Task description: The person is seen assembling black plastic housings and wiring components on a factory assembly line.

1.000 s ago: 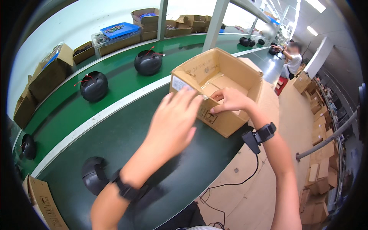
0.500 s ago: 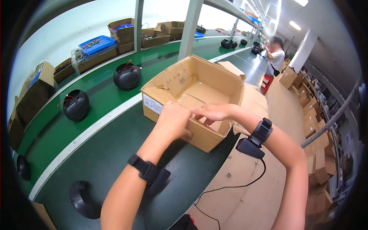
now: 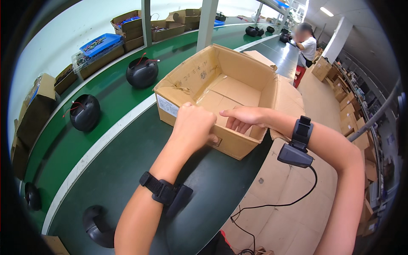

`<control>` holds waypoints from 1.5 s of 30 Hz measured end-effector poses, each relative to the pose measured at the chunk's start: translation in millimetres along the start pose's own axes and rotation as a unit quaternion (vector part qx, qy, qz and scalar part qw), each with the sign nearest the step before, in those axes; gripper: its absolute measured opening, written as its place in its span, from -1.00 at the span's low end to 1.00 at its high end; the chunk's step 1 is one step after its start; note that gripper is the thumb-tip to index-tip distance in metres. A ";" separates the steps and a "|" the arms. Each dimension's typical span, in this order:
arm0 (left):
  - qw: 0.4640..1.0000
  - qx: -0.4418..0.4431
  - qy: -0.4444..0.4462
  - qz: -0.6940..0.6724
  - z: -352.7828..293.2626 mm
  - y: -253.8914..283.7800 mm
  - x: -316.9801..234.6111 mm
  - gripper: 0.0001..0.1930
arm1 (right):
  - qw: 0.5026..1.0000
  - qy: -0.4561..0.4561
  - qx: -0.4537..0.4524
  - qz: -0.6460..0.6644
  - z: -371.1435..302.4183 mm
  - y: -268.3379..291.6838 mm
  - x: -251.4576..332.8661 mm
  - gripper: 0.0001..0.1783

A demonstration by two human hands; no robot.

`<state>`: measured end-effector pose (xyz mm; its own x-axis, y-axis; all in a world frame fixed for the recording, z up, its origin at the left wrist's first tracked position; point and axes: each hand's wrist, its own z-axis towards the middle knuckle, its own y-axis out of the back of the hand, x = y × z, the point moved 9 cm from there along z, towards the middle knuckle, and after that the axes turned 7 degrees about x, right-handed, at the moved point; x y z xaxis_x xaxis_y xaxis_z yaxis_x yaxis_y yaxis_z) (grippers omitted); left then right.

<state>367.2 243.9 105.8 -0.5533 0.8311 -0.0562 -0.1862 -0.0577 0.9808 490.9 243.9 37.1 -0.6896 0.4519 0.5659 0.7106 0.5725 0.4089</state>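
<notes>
A topless cardboard box (image 3: 238, 146) rests on the dark green bench, its brown inner walls and bottom showing. My left hand (image 3: 195, 125) is closed over the box's near wall, thumb outside by the handle slot and fingers over the rim. Just to its right, my right hand (image 3: 244, 118) reaches over the same wall; its fingers hang apart inside the box, with nothing seen in them. Each wrist carries a black strap with a small device. A black curved shell (image 3: 97, 225) lies at the lower left, beside my left forearm.
Round black housings (image 3: 142, 73) with red wires stand on the green conveyor (image 3: 114, 104). Cartons and a blue tray (image 3: 100, 44) line the far side. A post (image 3: 207, 25) rises behind the box. A person (image 3: 305, 44) is at the far bench; a black cable (image 3: 276, 205) hangs from my right wrist.
My right hand has shifted right along the near wall, away from my left hand, and its fingers now hang inside the box. My left hand keeps its grip.
</notes>
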 end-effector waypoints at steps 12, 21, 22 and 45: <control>0.999 -0.036 -0.010 0.010 -0.7 4.4 -2.2 -0.63 | 0.944 0.060 -0.056 -0.319 5.2 -14.0 40.2 -0.43; 1.000 -0.022 0.001 0.017 -5.8 5.1 -1.2 -0.59 | 0.864 0.137 -0.218 -0.432 -152.7 -38.1 143.2 -0.56; 1.000 -0.019 0.009 0.020 -7.1 3.4 3.8 -0.59 | 0.862 0.178 -0.224 -0.418 -169.9 -40.9 164.1 -0.54; 0.999 -0.020 -0.018 -0.025 2.9 -6.5 -0.9 -0.63 | 0.949 0.305 -0.056 -0.062 83.7 35.5 116.5 -0.65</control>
<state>371.3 245.2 100.0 -0.5132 0.8526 -0.0984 -0.2463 -0.0364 0.9685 424.2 374.0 57.6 -0.5845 -0.1138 0.8034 0.6631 0.5036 0.5538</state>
